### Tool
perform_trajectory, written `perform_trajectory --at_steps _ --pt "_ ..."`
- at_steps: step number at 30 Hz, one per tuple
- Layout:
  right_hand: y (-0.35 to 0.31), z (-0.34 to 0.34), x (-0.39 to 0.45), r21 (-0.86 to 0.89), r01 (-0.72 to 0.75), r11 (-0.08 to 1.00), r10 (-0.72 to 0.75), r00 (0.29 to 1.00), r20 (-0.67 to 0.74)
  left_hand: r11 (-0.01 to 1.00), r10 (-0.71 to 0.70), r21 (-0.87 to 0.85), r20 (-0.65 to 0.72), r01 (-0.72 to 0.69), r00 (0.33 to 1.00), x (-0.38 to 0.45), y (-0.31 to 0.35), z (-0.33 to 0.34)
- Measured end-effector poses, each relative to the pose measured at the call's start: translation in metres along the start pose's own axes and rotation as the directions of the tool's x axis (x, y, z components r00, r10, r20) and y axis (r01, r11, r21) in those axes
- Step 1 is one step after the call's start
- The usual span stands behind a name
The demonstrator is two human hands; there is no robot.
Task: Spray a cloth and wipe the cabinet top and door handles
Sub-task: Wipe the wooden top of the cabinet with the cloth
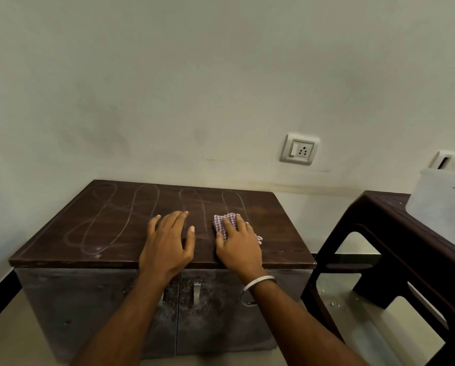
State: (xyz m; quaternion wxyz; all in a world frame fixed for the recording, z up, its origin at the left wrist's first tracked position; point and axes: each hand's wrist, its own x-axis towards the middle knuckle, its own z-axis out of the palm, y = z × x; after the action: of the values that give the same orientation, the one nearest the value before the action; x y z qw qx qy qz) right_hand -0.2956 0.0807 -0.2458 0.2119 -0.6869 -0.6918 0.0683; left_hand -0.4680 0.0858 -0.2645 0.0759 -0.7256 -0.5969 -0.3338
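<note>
- The checked cloth [225, 222] lay bunched on the cabinet top [279, 233], right of its middle and toward the front half.
- The right hand [238, 244] lay flat over the cloth, fingers stretched forward and pressing it down rather than curled around it; a corner of cloth stuck out by the little finger.
- A metal bangle [258, 282] sat on that wrist, over the cabinet's front edge.
- The left hand [168, 241] rested palm down on the bare cabinet top just left of the cloth, fingers spread, holding nothing.
- Pale looping streaks [120, 215] ran across the dark top, mostly left of and behind the hands.
- Below the top, two door handles [196, 291] sat close together at the meeting edges of the doors; the left one was partly hidden by the left forearm.
- A dark plastic chair [395, 247] stood just right of the cabinet.
- A wall socket [299, 149] was set in the wall above and behind the cabinet's right end.
</note>
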Motion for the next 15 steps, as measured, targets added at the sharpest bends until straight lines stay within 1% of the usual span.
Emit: perform_trajectory --at_steps 4,8,10,13,15 --pt "0.017 -0.007 0.004 -0.002 0.013 1.000 -0.013 1.000 0.003 1.000 0.003 0.000 -0.002 -0.003 1.000 0.000 -0.002 0.000" --pt "0.042 -0.021 0.014 -0.026 -0.097 0.995 0.096 0.994 -0.045 1.000 0.011 -0.012 0.000 -0.011 1.000 0.000 -0.001 -0.001" --pt "0.047 -0.024 0.019 -0.033 -0.144 0.989 0.142 0.989 -0.041 1.000 0.014 -0.011 0.005 -0.014 1.000 0.000 -0.001 0.000" --pt "0.042 -0.020 0.025 -0.046 -0.175 0.984 0.173 0.984 -0.031 1.000 0.006 -0.008 0.001 -0.006 1.000 0.000 -0.001 0.001" --pt "0.035 -0.015 0.028 -0.045 -0.164 0.985 0.163 0.986 -0.029 1.000 0.005 -0.007 -0.007 -0.005 1.000 0.000 0.000 0.002"
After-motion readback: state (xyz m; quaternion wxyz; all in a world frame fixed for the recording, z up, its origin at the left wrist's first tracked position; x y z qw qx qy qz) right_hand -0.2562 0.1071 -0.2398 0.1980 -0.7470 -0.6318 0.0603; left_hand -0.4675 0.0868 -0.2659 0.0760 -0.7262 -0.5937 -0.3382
